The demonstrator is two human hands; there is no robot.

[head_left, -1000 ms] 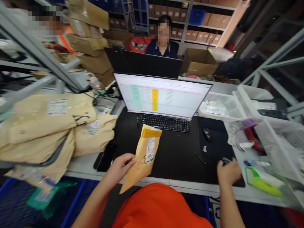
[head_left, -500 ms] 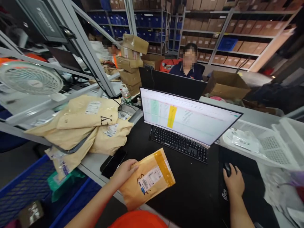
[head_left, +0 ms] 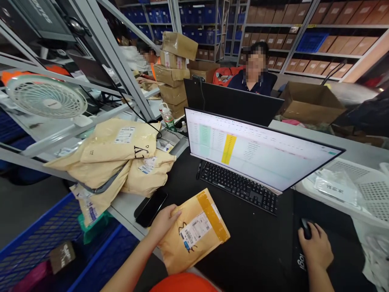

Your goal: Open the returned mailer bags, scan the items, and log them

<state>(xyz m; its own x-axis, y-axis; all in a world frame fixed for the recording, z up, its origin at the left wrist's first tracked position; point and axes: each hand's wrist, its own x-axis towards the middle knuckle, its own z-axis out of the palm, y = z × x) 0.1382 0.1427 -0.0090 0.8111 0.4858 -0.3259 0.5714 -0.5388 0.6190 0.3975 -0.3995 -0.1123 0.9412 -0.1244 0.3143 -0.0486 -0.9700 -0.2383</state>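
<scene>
My left hand (head_left: 165, 222) grips the left edge of a padded mailer (head_left: 197, 253), thumb on top and the other fingers hidden beneath. The mailer is yellow-brown, with a taped flap, a white shipping label and black marker strokes. It tilts over the near edge of the black desk mat (head_left: 235, 239). On the right, my right hand (head_left: 317, 246) is closed over a black computer mouse (head_left: 306, 228) on a dark mouse pad (head_left: 340, 227). A monitor (head_left: 258, 148) showing a spreadsheet stands beyond, with a black keyboard (head_left: 238, 187) under its lower edge.
Several mailers (head_left: 121, 142) are heaped on the left, beside a black phone (head_left: 151, 207). Below them is a blue crate (head_left: 27, 253) with parcels. A fan (head_left: 47, 97) stands at far left. White baskets (head_left: 375, 196) line the right. A co-worker (head_left: 253, 77) sits behind the monitors.
The view has shifted, so most things appear farther right or lower. My left hand still holds the mailer, and my right hand stays on the mouse. The spreadsheet looks the same.
</scene>
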